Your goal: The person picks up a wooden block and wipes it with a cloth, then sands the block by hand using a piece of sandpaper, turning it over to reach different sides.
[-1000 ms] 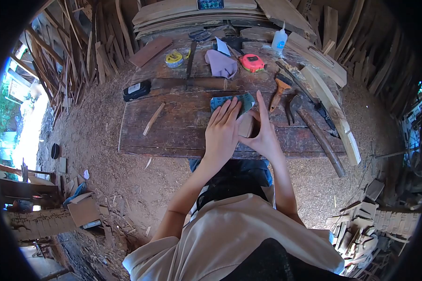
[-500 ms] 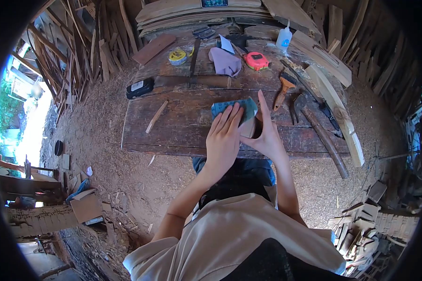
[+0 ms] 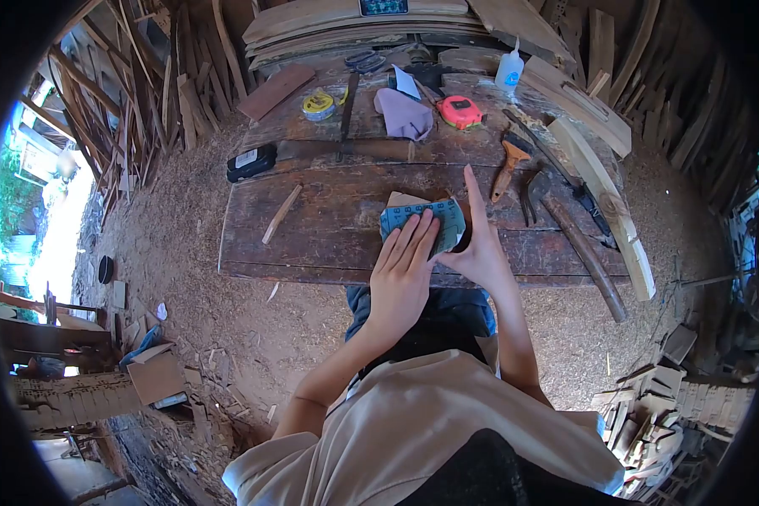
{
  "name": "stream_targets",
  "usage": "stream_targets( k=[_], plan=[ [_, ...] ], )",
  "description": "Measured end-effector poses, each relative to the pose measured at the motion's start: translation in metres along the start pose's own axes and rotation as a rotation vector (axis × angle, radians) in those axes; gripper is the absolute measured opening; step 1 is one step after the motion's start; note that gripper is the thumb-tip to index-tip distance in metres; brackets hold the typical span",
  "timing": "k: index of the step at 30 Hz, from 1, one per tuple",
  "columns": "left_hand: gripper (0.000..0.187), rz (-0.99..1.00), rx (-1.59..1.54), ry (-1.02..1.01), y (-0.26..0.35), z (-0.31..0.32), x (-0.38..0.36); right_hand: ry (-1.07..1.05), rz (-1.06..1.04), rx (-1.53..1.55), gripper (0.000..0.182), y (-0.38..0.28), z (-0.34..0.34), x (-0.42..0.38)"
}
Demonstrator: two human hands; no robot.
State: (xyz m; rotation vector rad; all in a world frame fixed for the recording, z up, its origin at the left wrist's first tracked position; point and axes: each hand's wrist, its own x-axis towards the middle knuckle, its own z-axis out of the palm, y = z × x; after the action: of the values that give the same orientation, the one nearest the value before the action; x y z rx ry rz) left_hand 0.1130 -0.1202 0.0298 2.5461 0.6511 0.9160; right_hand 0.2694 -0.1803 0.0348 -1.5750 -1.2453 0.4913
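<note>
a sheet of blue-green sandpaper (image 3: 455, 221), printed with rows of dark figures, lies over a piece of pale wood (image 3: 403, 199) near the front edge of the tabletop (image 3: 329, 236), just in front of the person. a strip of the wood shows beyond the sheet's far edge.

the sandpaper looks thin, light and bendable, likely rough on its hidden side and apt to crease or tear at a corner; flat finger pressure over its middle should suit it better than a pinch at the rim. the wood seems stiff, small and fairly light, hard to break but probably able to slide, so its side edges look the best place to steady it.

the left hand (image 3: 403, 268) lies flat, fingers stretched out and close together, pressing on the printed face without closing round it. the right hand (image 3: 479, 251) stands at the right side of the sheet, thumb and index finger spread wide, the index pointing away from the body. its other fingers are mostly hidden, so i cannot tell whether they grip the wood.
</note>
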Motion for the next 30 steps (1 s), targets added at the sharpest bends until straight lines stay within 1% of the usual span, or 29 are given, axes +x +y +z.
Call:
stream_targets(
  k=[1,4,8,12,14,16,20,22,23,25,26,28,30],
  plan=[
    [0.043,-0.002,0.000,0.000,0.000,0.001,0.002,0.028,-0.058,-0.048,0.121,0.000,0.001,0.000],
    [0.038,-0.007,-0.013,0.041,-0.002,0.005,0.014,0.037,-0.101,-0.089,0.119,0.000,0.000,0.001],
    [0.037,0.007,0.035,0.100,-0.015,0.025,0.034,0.042,-0.070,-0.071,0.116,0.004,0.004,0.000],
    [0.037,0.003,0.047,0.096,-0.013,0.024,0.036,0.058,-0.092,-0.063,0.115,0.004,0.003,0.001],
    [0.038,0.014,0.052,0.056,-0.009,0.017,0.027,0.058,-0.108,-0.047,0.115,0.001,0.002,0.000],
    [0.039,0.000,0.040,0.032,-0.003,0.009,0.017,0.009,-0.012,0.005,0.117,0.000,-0.001,-0.001],
    [0.041,-0.021,0.010,0.006,0.002,0.001,0.004,0.000,-0.015,-0.028,0.119,0.003,0.000,0.000],
    [0.041,-0.022,0.010,0.018,0.000,0.002,0.005,0.026,-0.097,-0.093,0.120,0.003,0.001,0.000],
    [0.041,-0.024,0.010,0.017,-0.002,0.004,0.009,0.025,-0.096,-0.093,0.120,0.002,0.001,0.000],
    [0.039,-0.001,0.028,0.055,-0.008,0.010,0.019,-0.009,0.002,-0.034,0.120,-0.001,0.000,0.000],
    [0.037,0.014,0.025,0.068,-0.013,0.012,0.027,-0.009,0.004,-0.036,0.120,0.000,0.001,0.000],
    [0.036,0.010,0.020,0.065,-0.021,0.017,0.039,0.029,-0.082,-0.091,0.120,0.004,0.002,0.001],
    [0.036,0.010,0.011,0.059,-0.024,0.018,0.043,0.042,-0.086,-0.080,0.120,0.005,0.003,0.001]
  ],
)
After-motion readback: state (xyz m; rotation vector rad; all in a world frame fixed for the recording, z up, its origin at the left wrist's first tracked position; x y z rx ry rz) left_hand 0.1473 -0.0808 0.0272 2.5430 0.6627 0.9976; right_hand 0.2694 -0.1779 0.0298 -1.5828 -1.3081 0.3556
